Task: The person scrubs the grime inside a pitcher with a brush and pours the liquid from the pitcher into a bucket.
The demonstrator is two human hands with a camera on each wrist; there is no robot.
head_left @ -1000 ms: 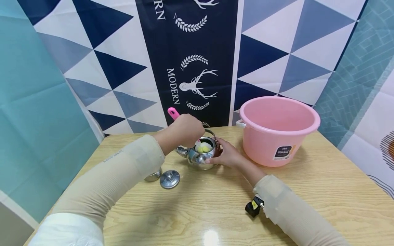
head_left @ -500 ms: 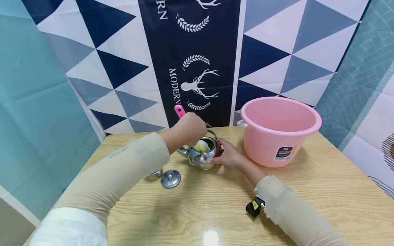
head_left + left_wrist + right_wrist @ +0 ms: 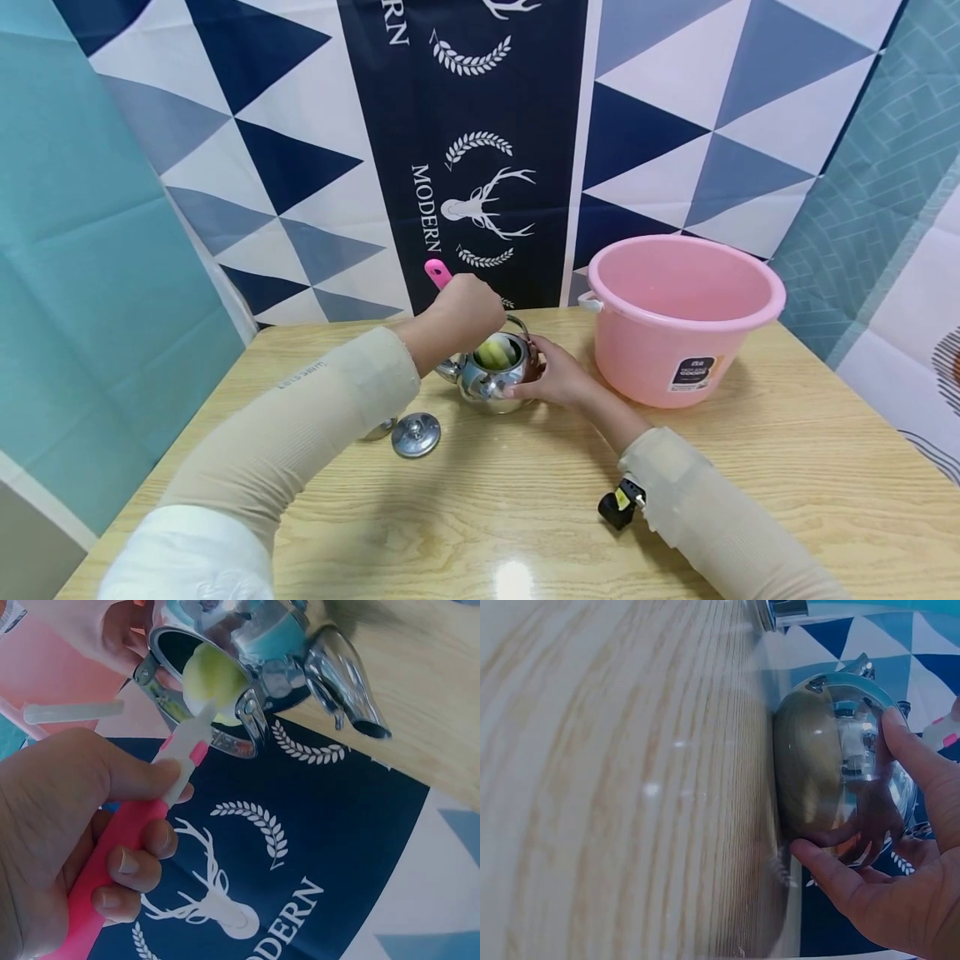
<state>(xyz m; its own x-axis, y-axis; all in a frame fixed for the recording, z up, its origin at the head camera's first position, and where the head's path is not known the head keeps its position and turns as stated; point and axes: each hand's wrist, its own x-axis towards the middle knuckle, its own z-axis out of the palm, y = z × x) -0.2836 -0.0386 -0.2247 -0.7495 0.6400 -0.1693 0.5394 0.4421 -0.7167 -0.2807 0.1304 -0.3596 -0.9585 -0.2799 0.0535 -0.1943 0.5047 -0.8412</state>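
Gripping brush (image 3: 150, 817), left hand (image 3: 465, 312) above teapot (image 3: 491, 379).

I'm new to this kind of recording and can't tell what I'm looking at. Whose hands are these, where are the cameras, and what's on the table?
These are a person's bare hands, no machine. One camera sits on the head and looks down; one sits on each wrist. The left hand grips a pink brush, its yellow sponge head in the open teapot. The right hand holds the teapot steady on the wooden table. Also there: the teapot's lid and a pink bucket.
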